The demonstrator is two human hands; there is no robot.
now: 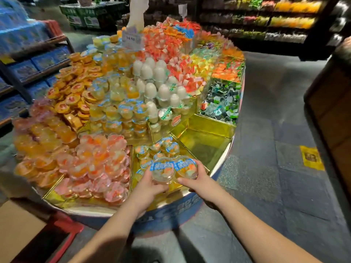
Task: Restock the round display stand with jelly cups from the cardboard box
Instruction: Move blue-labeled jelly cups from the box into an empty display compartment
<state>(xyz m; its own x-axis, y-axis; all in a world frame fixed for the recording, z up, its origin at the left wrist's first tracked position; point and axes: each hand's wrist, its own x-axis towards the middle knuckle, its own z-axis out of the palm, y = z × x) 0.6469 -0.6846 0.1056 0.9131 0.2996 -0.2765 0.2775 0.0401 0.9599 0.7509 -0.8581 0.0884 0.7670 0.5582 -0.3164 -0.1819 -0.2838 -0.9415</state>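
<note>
hands grip two jelly cups: left hand [150,182] one [163,170], right hand [197,179] one [187,167].

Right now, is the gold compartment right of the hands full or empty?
Empty: the gold compartment shows only bare shiny floor and walls, no cups inside.

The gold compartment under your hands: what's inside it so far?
The gold compartment holds a small cluster of blue-lidded jelly cups at its back. The two cups held by left hand and right hand cover the front floor.
</note>
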